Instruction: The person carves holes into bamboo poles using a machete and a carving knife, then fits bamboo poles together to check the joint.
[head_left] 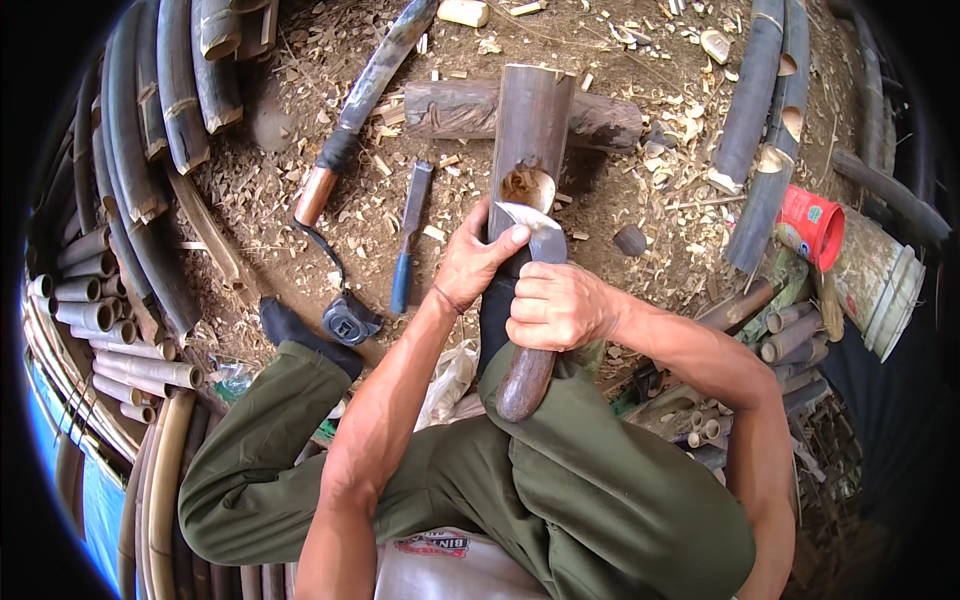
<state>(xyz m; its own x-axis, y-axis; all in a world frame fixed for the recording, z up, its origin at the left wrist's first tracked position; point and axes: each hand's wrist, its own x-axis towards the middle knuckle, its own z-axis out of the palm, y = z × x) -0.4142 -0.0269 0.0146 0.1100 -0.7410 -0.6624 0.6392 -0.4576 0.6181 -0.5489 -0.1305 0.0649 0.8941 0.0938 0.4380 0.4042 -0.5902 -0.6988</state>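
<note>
A thick bamboo section lies pointing away from me, with a scooped opening cut in its upper side. My left hand is closed at the near part of the bamboo, its thumb pressed against the knife blade. In my right hand is a knife with a short curved blade and a long dark wooden handle. The blade lies across the bamboo just below the opening, while the handle's rounded end rests over my right thigh. Part of the bamboo under my hands is hidden.
A round log lies crosswise under the bamboo. Left of my hands are a blue-handled chisel, a tape measure and a long blade tool. Bamboo poles flank both sides. A red container and white bucket stand right.
</note>
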